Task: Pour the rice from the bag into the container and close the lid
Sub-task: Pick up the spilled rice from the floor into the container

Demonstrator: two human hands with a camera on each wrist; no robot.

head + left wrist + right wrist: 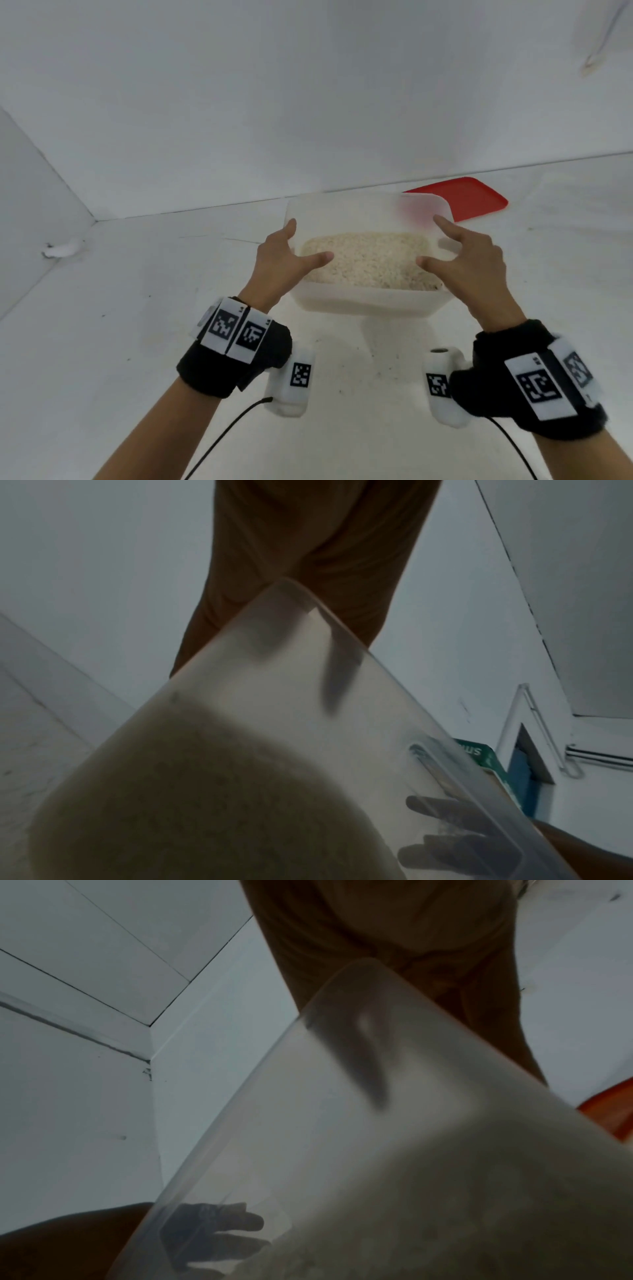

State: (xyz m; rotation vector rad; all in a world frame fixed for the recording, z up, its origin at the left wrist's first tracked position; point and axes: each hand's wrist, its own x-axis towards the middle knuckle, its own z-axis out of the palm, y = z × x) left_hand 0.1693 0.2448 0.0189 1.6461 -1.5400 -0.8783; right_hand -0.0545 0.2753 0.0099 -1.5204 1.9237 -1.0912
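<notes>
A translucent plastic container [363,303] with rice [370,260] in it sits between my two hands at the middle of the white surface. My left hand [310,240] grips its left wall, thumb over the rim above the rice. On the right wall my right hand [428,240] holds it the same way. Each wrist view shows the container wall [274,723] [342,1150] close up, with the other hand's fingers dim behind it. A shadow under the container suggests it is raised slightly. A red lid [472,198] lies flat behind it to the right. No bag shows in the head view.
White walls close the space at the back and left, meeting in a corner. A small white scrap [65,250] lies near the left wall. A green printed pack [477,752] shows past the container in the left wrist view. Cables trail from both wrist cameras.
</notes>
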